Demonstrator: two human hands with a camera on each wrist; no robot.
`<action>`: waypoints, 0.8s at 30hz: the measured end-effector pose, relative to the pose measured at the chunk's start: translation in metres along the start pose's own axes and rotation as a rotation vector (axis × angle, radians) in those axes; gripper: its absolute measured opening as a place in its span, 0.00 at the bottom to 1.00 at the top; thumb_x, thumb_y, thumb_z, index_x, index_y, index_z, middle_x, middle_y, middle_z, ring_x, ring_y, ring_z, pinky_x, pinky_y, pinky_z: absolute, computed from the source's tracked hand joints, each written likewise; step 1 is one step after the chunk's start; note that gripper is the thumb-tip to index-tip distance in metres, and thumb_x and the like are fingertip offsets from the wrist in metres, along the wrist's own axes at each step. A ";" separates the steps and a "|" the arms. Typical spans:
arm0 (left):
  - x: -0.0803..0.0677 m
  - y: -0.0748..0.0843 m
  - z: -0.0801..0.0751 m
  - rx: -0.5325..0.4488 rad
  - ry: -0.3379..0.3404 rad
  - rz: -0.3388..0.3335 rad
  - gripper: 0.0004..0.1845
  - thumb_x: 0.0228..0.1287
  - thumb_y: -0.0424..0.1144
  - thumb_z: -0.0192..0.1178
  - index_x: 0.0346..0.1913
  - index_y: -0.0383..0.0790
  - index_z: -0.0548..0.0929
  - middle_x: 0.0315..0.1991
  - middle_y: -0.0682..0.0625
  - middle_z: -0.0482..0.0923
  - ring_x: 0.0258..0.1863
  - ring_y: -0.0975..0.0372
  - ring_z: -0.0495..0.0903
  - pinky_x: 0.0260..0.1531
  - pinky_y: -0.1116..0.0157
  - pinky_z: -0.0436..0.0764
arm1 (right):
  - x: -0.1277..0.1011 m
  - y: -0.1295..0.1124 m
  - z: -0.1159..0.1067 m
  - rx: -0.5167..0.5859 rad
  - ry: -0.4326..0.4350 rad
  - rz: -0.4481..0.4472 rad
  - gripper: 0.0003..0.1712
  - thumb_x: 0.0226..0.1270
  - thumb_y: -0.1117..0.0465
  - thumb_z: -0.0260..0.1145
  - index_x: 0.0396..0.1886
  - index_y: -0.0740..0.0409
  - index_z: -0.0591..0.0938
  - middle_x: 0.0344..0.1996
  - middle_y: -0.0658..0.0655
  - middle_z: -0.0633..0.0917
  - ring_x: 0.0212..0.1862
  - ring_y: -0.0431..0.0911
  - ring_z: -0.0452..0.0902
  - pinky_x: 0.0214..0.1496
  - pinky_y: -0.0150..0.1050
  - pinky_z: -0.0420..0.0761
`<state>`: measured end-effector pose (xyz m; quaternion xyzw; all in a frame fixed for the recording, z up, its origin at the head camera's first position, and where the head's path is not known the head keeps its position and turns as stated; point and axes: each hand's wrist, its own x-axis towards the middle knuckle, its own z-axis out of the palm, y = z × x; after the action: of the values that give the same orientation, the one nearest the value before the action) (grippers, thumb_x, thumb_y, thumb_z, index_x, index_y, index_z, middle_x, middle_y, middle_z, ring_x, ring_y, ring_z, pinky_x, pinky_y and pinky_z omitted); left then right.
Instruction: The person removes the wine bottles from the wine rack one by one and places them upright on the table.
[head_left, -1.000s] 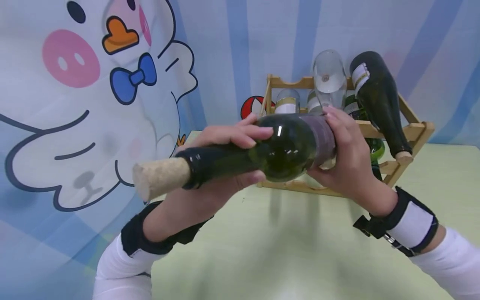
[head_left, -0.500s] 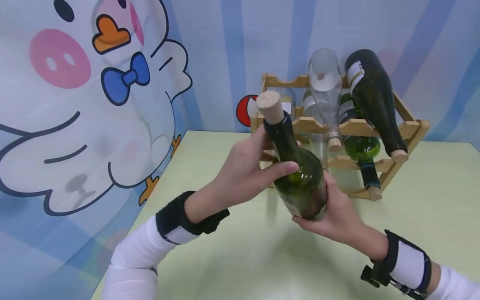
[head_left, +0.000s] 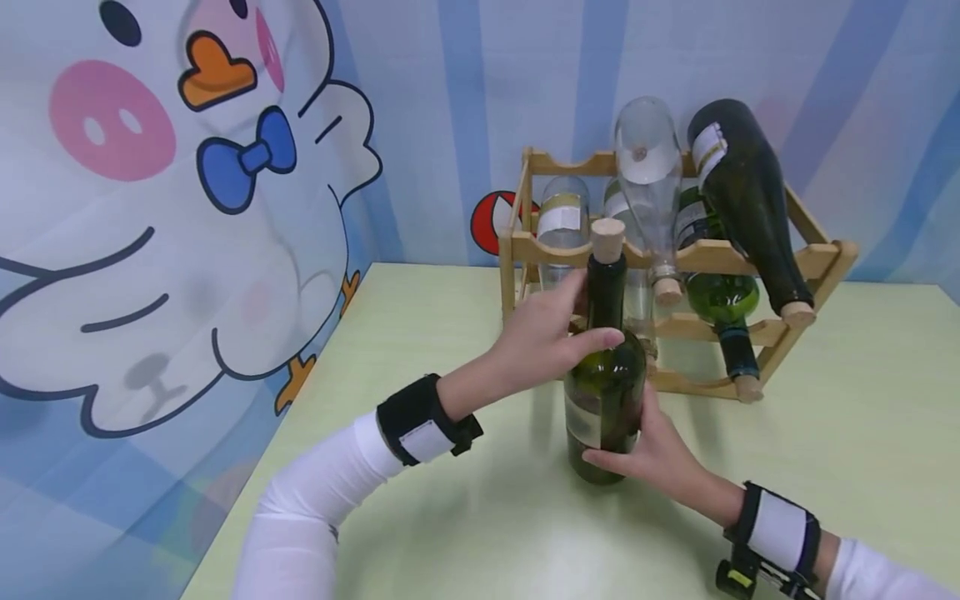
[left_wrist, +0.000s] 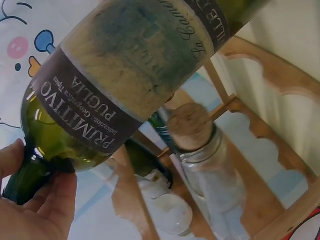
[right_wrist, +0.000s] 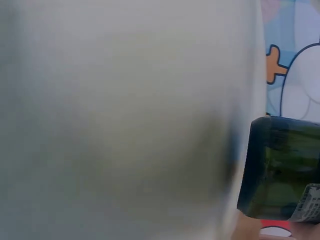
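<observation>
A green wine bottle [head_left: 609, 375] with a cork stopper [head_left: 607, 237] stands nearly upright over the table, before the wooden rack [head_left: 720, 257]. My left hand [head_left: 543, 337] grips it round the neck and shoulder, thumb across the front. Low on its right side, my right hand [head_left: 667, 454] holds the body, thumb in front. In the left wrist view the bottle's label [left_wrist: 135, 55] reads "PRIMITIVO PUGLIA". The right wrist view catches the bottle's base [right_wrist: 280, 167]; whether it touches the table I cannot tell.
Several corked bottles lie slanting in the rack, necks toward me: a clear bottle [head_left: 648, 142] and a dark bottle [head_left: 742, 183] on top, a green bottle [head_left: 723, 296] and clear ones below. A cartoon-printed cloth [head_left: 420, 125] hangs behind the pale table [head_left: 420, 350].
The wine bottle has swung from lying sideways, cork to the left, to nearly upright, and has come down toward the table. Both hands have kept hold of it.
</observation>
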<state>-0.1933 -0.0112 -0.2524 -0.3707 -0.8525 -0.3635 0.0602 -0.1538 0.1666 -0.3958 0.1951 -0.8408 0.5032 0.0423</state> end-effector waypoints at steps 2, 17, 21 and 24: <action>0.000 -0.001 0.003 0.030 -0.016 -0.015 0.29 0.55 0.47 0.60 0.56 0.37 0.64 0.38 0.50 0.79 0.36 0.65 0.79 0.31 0.75 0.75 | -0.002 0.005 0.003 -0.005 -0.001 0.008 0.58 0.40 0.58 0.75 0.64 0.52 0.46 0.56 0.58 0.70 0.54 0.48 0.69 0.49 0.43 0.74; 0.000 0.001 0.014 0.071 -0.055 0.053 0.31 0.54 0.48 0.60 0.59 0.39 0.64 0.43 0.51 0.79 0.43 0.65 0.78 0.35 0.74 0.75 | -0.005 0.015 0.007 0.002 0.030 -0.078 0.61 0.39 0.61 0.75 0.67 0.44 0.44 0.52 0.56 0.75 0.50 0.30 0.70 0.46 0.33 0.75; 0.000 0.000 0.015 0.067 -0.050 0.059 0.32 0.54 0.48 0.61 0.59 0.39 0.64 0.43 0.51 0.79 0.43 0.65 0.78 0.36 0.74 0.75 | -0.007 0.015 0.005 -0.043 0.030 -0.076 0.59 0.40 0.59 0.74 0.66 0.46 0.45 0.52 0.55 0.75 0.50 0.33 0.70 0.47 0.36 0.75; 0.001 0.000 0.015 0.056 -0.051 0.056 0.32 0.53 0.47 0.61 0.59 0.39 0.64 0.44 0.50 0.79 0.44 0.65 0.78 0.36 0.74 0.75 | -0.010 0.015 0.001 -0.097 0.044 -0.092 0.57 0.41 0.60 0.74 0.66 0.49 0.47 0.53 0.55 0.73 0.50 0.32 0.69 0.48 0.35 0.74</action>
<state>-0.1914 -0.0011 -0.2632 -0.4018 -0.8529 -0.3280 0.0588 -0.1503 0.1748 -0.4113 0.2201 -0.8532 0.4636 0.0931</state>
